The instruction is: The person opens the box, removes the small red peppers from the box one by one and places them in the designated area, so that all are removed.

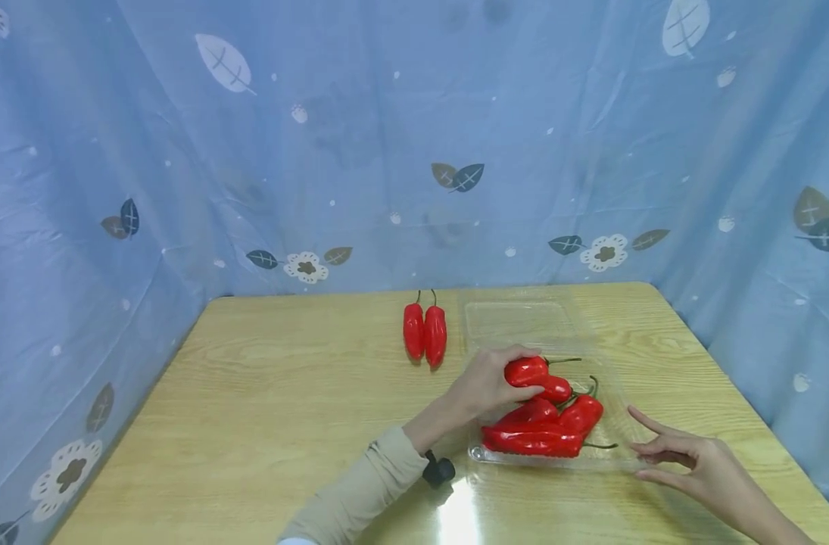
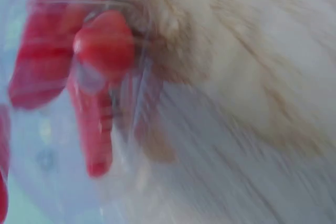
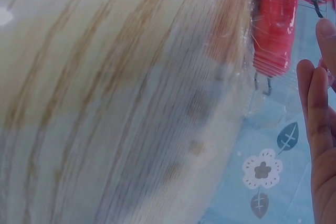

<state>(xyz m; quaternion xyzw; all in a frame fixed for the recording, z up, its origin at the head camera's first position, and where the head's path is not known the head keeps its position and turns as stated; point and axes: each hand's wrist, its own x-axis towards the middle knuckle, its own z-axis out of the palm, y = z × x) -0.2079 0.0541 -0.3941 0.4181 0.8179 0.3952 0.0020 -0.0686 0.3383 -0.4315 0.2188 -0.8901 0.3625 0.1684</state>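
Note:
A clear plastic container [image 1: 618,462] holds several glossy red peppers [image 1: 533,439] with thin dark stems. My left hand [image 1: 485,381] reaches in from its left side, fingers and thumb curled round two red peppers [image 1: 526,369] lying at the upper part of the pile. At the right edge of the container, my right hand [image 1: 700,465] has its thumb and fingers spread apart; whether the fingertips touch the plastic is hard to tell. The left wrist view is blurred, with a red pepper [image 2: 105,45] seen near clear plastic.
The container's clear lid [image 1: 516,303] lies folded back behind it. Two red peppers [image 1: 424,333] lie side by side on the wooden table [image 1: 285,393], left of the lid. A small black object [image 1: 438,471] is beside the left sleeve. Blue patterned curtains [image 1: 387,151] surround the table.

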